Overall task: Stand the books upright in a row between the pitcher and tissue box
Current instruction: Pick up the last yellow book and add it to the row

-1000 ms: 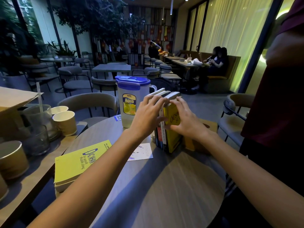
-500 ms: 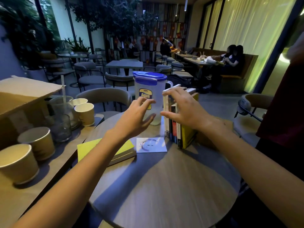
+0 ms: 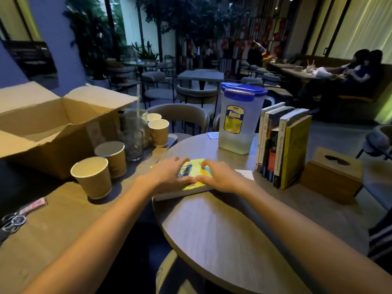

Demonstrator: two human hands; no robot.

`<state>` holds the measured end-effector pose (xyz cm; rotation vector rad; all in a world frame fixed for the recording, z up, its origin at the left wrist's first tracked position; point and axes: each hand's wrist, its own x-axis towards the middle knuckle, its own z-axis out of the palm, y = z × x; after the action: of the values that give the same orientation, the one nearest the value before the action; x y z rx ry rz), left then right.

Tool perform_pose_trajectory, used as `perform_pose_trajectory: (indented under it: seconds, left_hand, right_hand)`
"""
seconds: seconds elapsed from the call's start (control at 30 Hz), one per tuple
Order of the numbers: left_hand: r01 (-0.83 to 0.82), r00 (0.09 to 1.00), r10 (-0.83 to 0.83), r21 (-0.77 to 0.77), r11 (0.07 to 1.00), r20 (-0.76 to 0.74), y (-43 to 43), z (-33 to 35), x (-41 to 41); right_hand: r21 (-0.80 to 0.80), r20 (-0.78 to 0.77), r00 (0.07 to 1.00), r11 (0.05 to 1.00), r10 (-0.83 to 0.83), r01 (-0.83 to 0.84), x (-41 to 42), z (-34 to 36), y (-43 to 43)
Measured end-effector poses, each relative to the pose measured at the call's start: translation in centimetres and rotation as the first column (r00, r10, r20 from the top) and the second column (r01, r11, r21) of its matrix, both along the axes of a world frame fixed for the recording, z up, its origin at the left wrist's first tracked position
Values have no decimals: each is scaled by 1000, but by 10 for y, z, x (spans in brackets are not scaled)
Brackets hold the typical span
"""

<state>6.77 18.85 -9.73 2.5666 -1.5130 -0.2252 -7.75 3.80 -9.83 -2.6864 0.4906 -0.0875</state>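
Note:
Several books (image 3: pixel 283 145) stand upright in a row on the round table (image 3: pixel 222 230), between the clear pitcher (image 3: pixel 238 119) with a blue lid and the wooden tissue box (image 3: pixel 332 177). A yellow-covered book (image 3: pixel 196 180) lies flat at the table's left edge. My left hand (image 3: pixel 169 174) and my right hand (image 3: pixel 218 176) both rest on its cover, fingers spread, thumbs nearly touching. The hands hide much of the cover.
An open cardboard box (image 3: pixel 48 128) sits on the adjoining table at left, with several paper cups (image 3: pixel 93 177) and glasses (image 3: pixel 133 134) beside it. Keys (image 3: pixel 14 219) lie at the far left. A white card (image 3: pixel 246 174) lies near the upright books. Chairs stand behind the table.
Both hands left the upright row and moved down-left onto the flat yellow book. The view swung left and down, and the row now stands unsupported.

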Motion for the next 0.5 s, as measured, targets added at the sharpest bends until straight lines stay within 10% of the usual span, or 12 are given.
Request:
perform_pose_trajectory:
  seconds: [0.5]
  left_hand:
    - [-318, 911, 321, 55, 947, -258, -14, -3, 15]
  right_hand:
    - [221, 77, 996, 975, -33, 15, 2, -7, 1]
